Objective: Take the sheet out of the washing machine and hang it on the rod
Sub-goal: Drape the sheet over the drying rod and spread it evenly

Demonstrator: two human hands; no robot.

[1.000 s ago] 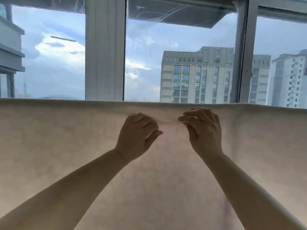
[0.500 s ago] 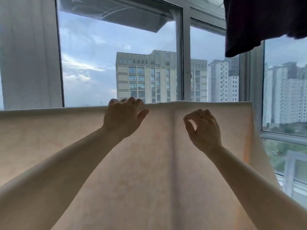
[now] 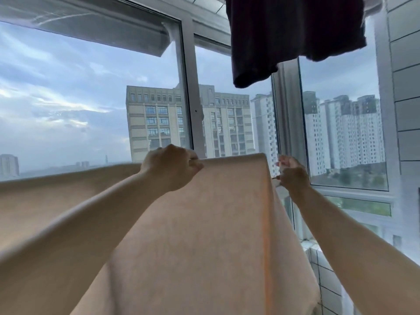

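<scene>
**One sheet draped, two hands at its top edge**

One pale beige fabric sheet hangs folded over a line that it hides, in front of the window. The left hand grips the sheet's top fold, fingers curled over it. The right hand sits just past the sheet's right edge; whether it pinches anything I cannot tell. One dark garment hangs above the sheet's right end.

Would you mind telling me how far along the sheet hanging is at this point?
Mostly done: the sheet already hangs draped over the rod, which it hides. In hand: the left hand grips its top fold, while the right hand is just past its right edge, apparently holding nothing. Left: probably only spreading and straightening that end.
</scene>
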